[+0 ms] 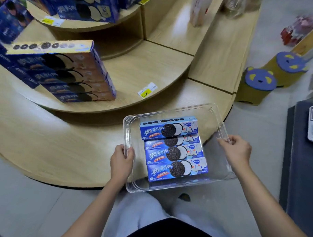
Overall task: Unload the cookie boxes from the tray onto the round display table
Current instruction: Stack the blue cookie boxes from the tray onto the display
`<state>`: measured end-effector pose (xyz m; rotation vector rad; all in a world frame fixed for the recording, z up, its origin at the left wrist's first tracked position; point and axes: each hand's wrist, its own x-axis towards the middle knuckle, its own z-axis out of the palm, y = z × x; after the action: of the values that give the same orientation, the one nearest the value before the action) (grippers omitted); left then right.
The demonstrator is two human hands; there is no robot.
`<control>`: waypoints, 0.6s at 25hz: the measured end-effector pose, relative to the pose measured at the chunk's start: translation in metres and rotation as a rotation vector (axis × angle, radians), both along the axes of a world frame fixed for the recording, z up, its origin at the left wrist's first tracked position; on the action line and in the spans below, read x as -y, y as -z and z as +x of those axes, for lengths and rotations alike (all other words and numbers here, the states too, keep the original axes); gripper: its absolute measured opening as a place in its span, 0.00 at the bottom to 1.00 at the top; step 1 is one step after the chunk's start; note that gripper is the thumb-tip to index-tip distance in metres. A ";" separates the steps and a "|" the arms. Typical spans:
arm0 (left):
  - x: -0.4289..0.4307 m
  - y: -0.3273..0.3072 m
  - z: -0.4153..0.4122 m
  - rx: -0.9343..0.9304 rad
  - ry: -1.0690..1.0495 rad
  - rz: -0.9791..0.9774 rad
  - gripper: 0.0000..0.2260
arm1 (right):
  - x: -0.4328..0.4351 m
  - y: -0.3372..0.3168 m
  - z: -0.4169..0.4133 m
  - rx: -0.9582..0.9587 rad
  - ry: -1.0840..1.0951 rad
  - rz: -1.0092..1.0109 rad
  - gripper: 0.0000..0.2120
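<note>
A clear plastic tray (172, 111) hangs over the front edge of the round wooden display table (50, 150). Several blue cookie boxes (174, 149) lie in it in a stepped row, faces up. My left hand (121, 160) grips the tray's left rim and my right hand (237, 153) grips its right rim. A stack of similar blue cookie boxes (70, 74) stands on the table's middle tier, left of the tray.
More blue boxes (88, 7) fill the top tier. A yellow price tag (147, 90) sits on the middle tier's edge. Two small blue-topped stools (260, 81) stand on the floor at right, beside a dark mat (299, 167). A wooden shelf runs behind.
</note>
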<state>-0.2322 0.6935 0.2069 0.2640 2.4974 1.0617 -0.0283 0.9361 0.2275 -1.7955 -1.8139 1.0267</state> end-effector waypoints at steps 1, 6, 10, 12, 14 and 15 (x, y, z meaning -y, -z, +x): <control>-0.015 -0.001 0.013 0.002 -0.022 0.002 0.10 | -0.014 -0.002 0.011 0.000 0.005 0.007 0.07; -0.084 -0.005 0.046 0.016 -0.063 0.032 0.11 | -0.084 -0.008 0.041 -0.029 0.035 0.023 0.10; -0.135 0.005 0.043 0.006 -0.089 0.035 0.10 | -0.136 -0.001 0.038 -0.052 0.027 0.021 0.12; -0.159 0.013 0.039 0.026 -0.090 0.038 0.10 | -0.161 0.000 0.031 -0.048 0.019 0.025 0.12; -0.181 0.020 0.035 0.042 -0.101 0.031 0.10 | -0.187 0.000 0.021 -0.020 0.001 0.026 0.13; -0.189 0.021 0.034 0.047 -0.113 0.025 0.10 | -0.197 -0.002 0.016 -0.003 -0.020 0.018 0.13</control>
<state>-0.1983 0.8828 0.1859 0.1045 2.4836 1.1310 -0.0122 1.1332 0.2297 -1.7672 -1.8376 1.0164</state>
